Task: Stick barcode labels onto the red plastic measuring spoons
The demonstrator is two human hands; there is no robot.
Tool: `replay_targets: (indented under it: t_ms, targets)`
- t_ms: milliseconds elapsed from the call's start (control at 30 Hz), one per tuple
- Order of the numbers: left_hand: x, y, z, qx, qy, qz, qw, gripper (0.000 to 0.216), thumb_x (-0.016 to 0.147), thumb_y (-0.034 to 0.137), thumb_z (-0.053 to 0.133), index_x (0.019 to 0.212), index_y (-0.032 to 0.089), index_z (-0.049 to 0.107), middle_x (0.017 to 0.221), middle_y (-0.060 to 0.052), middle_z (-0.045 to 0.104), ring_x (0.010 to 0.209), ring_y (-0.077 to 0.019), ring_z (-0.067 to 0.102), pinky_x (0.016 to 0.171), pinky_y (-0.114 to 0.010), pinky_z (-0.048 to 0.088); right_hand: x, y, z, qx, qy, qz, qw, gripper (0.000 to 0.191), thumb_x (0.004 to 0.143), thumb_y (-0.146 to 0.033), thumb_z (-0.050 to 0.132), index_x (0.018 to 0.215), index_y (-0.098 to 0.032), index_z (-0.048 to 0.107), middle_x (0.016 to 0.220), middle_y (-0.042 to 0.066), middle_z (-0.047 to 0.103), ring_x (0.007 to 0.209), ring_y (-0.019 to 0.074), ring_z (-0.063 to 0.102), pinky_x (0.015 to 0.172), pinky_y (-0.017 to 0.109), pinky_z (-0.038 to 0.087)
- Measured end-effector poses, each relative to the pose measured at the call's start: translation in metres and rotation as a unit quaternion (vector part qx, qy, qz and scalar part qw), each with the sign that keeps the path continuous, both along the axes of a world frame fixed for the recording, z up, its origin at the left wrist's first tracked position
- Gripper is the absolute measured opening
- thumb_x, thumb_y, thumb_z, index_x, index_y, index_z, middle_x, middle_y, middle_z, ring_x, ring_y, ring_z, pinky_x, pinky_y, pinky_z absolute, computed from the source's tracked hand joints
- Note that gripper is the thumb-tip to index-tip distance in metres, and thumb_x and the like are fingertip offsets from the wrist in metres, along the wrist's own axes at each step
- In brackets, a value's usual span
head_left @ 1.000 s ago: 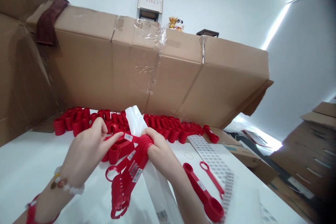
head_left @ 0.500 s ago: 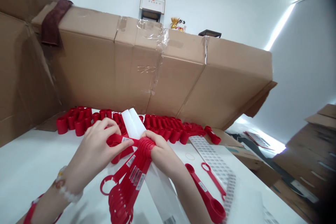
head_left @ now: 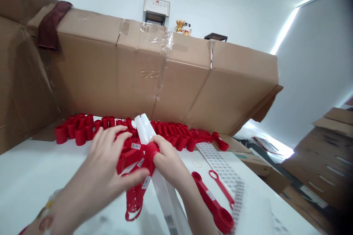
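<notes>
Red scoops [head_left: 79,134] are lining the far edge of the white tabletop [head_left: 35,165] by a cardboard wall [head_left: 165,80]; the right hand [head_left: 168,163] is clenching nested red measuring spoons [head_left: 151,153], the left hand [head_left: 93,176] hovering open beside them.

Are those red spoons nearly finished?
Not nearly, it seems. Done: the bunch of red scoops shows barcode stickers. In hand: the right hand grips that bunch, with the left hand beside it. Left: a long row of red scoops lies behind, plus two loose scoops by a sticker sheet.
</notes>
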State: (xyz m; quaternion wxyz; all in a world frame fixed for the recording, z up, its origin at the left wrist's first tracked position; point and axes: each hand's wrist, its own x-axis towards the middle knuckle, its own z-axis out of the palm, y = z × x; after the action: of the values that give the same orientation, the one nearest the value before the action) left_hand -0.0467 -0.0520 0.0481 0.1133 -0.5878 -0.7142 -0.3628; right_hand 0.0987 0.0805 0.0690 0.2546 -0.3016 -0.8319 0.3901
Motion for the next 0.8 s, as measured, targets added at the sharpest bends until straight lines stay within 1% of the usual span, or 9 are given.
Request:
replay_targets:
  t_ms: [67,100,167,233,333,400,500,633,800]
  targets:
    - [0.012,0.009,-0.02,0.002,0.081,-0.004,0.997,0.095,0.08,0.076,0.058,0.149,0.018,0.026,0.157,-0.018,0.033,0.147,-0.0405,0.022,0.115,-0.064,0.027,-0.003,-0.002,-0.002,0.043,-0.004,-0.011,0.999,0.011,0.08,-0.013,0.04,0.072,-0.021,0.04,0.079,-0.002,0.049,0.073,0.0148,0.047,0.064,0.029,0.035]
    - [0.016,0.014,-0.03,0.002,0.107,-0.005,0.994,0.099,0.082,0.073,0.059,0.151,0.013,0.021,0.158,-0.021,0.03,0.148,-0.04,0.02,0.117,-0.065,0.024,-0.004,-0.004,-0.002,0.05,-0.002,-0.007,0.999,0.012,0.08,-0.013,0.039,0.072,-0.021,0.04,0.08,-0.002,0.049,0.073,0.0149,0.048,0.065,0.03,0.036]
    - [0.021,0.024,-0.045,0.002,0.122,-0.01,0.993,0.091,0.086,0.062,0.061,0.148,0.007,0.024,0.154,-0.024,0.038,0.146,-0.0386,0.029,0.12,-0.066,0.02,-0.005,-0.007,-0.001,0.053,0.01,0.001,0.999,0.012,0.081,-0.013,0.04,0.073,-0.021,0.041,0.082,-0.002,0.049,0.073,0.0147,0.049,0.065,0.03,0.037]
    - [0.023,0.032,-0.053,0.004,0.097,-0.02,0.995,0.069,0.09,0.041,0.058,0.144,0.008,0.031,0.146,-0.021,0.048,0.14,-0.0359,0.04,0.121,-0.066,0.021,-0.005,-0.01,-0.001,0.058,0.03,-0.011,0.998,0.012,0.084,-0.015,0.04,0.074,-0.021,0.042,0.084,-0.002,0.048,0.074,0.0147,0.05,0.065,0.03,0.038]
    - [0.022,0.039,-0.057,0.014,0.056,-0.034,0.998,0.054,0.087,0.017,0.048,0.14,0.011,0.039,0.136,-0.017,0.058,0.131,-0.0315,0.051,0.113,-0.058,0.04,-0.003,-0.013,0.0,0.077,0.042,-0.039,0.995,0.013,0.087,-0.016,0.039,0.075,-0.022,0.04,0.084,-0.002,0.047,0.074,0.015,0.049,0.065,0.03,0.038]
    - [0.021,0.043,-0.06,0.026,0.043,-0.029,0.998,0.053,0.084,0.011,0.046,0.136,0.01,0.043,0.13,-0.017,0.062,0.125,-0.0325,0.056,0.105,-0.055,0.048,-0.002,-0.014,-0.001,0.083,0.038,-0.048,0.995,0.014,0.087,-0.016,0.039,0.075,-0.022,0.038,0.083,-0.002,0.046,0.073,0.0148,0.048,0.064,0.029,0.037]
    - [0.016,0.052,-0.066,0.041,0.016,-0.015,0.999,0.048,0.082,0.005,0.043,0.13,0.009,0.05,0.12,-0.019,0.065,0.117,-0.0363,0.059,0.104,-0.06,0.045,-0.004,-0.018,-0.003,0.087,0.025,-0.063,0.994,0.014,0.086,-0.013,0.038,0.075,-0.022,0.035,0.082,-0.002,0.043,0.068,0.014,0.045,0.062,0.029,0.035]
    - [0.009,0.056,-0.063,0.029,-0.044,-0.037,0.998,0.042,0.083,0.005,0.043,0.123,0.013,0.052,0.119,-0.018,0.064,0.115,-0.0364,0.058,0.098,-0.057,0.046,-0.008,-0.019,-0.006,0.117,-0.006,-0.081,0.99,0.014,0.081,-0.009,0.038,0.078,-0.022,0.035,0.086,-0.001,0.042,0.067,0.0141,0.045,0.061,0.03,0.033]
    - [0.0,0.047,-0.038,-0.038,-0.144,-0.134,0.98,0.017,0.086,0.008,0.039,0.085,0.023,0.049,0.09,-0.004,0.063,0.086,-0.0246,0.062,0.076,-0.037,0.049,-0.01,-0.014,-0.003,0.122,-0.045,-0.067,0.989,0.008,0.089,-0.019,0.039,0.081,-0.022,0.04,0.089,0.001,0.046,0.071,0.0153,0.05,0.063,0.03,0.035]
